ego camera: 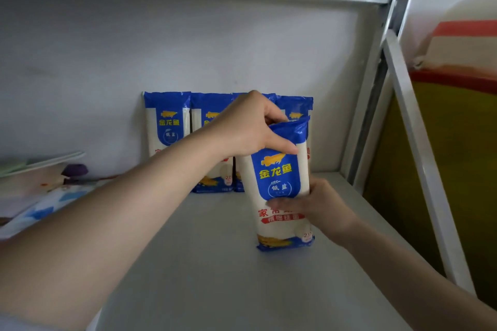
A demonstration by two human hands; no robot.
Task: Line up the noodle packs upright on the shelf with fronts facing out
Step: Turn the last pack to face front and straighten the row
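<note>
Both forearms reach in from the lower edge toward a noodle pack (281,183) standing upright on the grey shelf (215,263), front facing out, its blue base resting on the shelf surface well forward of the back wall. At its blue top the left hand (247,129) has its grip closed, thumb on the front face and fingers curled over the crimped edge. Lower down, the right hand (320,204) wraps the pack's right side, thumb lying across the printed front. Behind, a row of four packs (166,123) stands upright against the white back wall (188,48), fronts out, the two on the right partly hidden by the held pack and the left hand.
</note>
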